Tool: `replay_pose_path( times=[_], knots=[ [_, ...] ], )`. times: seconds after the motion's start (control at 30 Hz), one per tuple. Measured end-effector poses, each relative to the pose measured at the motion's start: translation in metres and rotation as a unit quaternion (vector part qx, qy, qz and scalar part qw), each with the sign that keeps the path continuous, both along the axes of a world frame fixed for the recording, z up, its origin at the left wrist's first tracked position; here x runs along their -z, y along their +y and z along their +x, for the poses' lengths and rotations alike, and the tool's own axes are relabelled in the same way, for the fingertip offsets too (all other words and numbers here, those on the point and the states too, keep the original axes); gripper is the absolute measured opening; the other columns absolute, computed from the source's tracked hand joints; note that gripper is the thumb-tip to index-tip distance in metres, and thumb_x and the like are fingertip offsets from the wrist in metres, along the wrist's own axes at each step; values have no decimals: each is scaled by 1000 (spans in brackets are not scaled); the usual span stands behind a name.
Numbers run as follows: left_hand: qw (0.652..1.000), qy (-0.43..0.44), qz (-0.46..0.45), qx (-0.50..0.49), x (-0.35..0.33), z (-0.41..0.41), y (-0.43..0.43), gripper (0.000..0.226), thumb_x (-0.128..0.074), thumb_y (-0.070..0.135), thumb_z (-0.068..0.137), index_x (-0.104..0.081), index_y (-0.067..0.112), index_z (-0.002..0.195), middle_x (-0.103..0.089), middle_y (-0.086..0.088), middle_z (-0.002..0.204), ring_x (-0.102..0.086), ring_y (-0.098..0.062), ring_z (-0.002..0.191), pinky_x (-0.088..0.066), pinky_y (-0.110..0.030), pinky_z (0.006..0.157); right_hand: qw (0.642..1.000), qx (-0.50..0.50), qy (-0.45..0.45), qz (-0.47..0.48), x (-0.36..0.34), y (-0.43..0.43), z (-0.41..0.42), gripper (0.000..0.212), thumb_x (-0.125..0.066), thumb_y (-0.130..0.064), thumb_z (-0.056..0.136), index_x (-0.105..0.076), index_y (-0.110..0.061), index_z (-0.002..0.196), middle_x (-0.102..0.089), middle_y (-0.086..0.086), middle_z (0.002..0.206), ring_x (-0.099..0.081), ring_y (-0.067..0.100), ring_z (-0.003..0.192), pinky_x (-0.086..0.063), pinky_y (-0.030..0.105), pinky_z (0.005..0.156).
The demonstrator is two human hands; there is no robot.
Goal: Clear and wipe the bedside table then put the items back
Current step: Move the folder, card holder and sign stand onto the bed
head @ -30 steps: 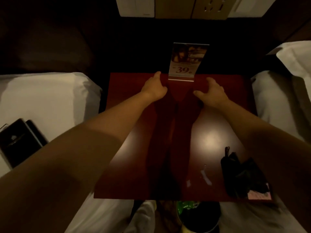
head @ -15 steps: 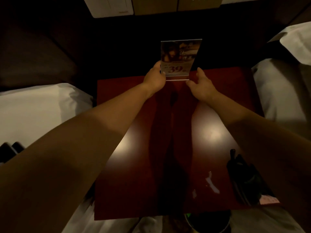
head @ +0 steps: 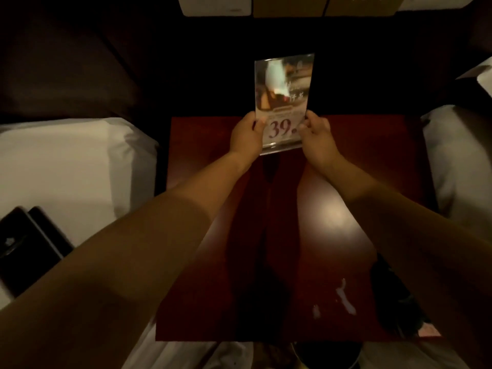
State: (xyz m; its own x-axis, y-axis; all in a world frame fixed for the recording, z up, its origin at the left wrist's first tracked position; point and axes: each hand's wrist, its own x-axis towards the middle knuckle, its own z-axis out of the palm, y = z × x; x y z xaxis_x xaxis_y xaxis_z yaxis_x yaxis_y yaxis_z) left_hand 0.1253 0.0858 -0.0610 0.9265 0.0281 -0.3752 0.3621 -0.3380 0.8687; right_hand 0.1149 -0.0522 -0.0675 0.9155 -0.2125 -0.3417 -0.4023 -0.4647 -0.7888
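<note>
- Acrylic sign (head: pixel 283 86) now lifted off tabletop (head: pixel 372 161); stood there a second ago.
- Left hand (head: pixel 246 137), right hand (head: pixel 316 137) each grip its sides.
- Clearing underway.

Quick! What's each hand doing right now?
Left hand: grips the acrylic sign stand by its left edge.
Right hand: grips the same stand by its right edge.
</note>
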Motion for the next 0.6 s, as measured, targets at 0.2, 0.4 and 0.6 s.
replay_pose_path(
  times=[0.2, 0.4, 0.6],
  knots=[
    [971, -4, -121, -207, -13, -60, 46, 42, -37, 4, 93, -42, 17, 133, -60, -12, 125, -61, -25, 109, -53, -42, 93, 1000, -6, -3, 22, -13, 80, -42, 32, -42, -8, 95, -52, 0, 125, -40, 18, 128, -52, 22, 102, -43, 16, 86],
    [901, 14, -179, -394, -11, -114, 105, 51, -45, 2, 88, -43, 28, 131, -62, -6, 122, -63, -24, 109, -54, -46, 93, 996, -73, 41, 36, -16, 171, -85, 30, -44, -10, 94, -54, 0, 121, -39, 16, 130, -52, 31, 114, -47, 37, 99],
    [895, 9, -117, -430, -8, -129, 190, 42, -49, -4, 82, -48, 11, 121, -58, -20, 121, -63, -33, 106, -58, -44, 84, 983, -178, 26, 48, -21, 243, -95, 34, -42, -7, 94, -53, -1, 126, -40, 16, 128, -51, 29, 114, -42, 25, 98]
  ],
)
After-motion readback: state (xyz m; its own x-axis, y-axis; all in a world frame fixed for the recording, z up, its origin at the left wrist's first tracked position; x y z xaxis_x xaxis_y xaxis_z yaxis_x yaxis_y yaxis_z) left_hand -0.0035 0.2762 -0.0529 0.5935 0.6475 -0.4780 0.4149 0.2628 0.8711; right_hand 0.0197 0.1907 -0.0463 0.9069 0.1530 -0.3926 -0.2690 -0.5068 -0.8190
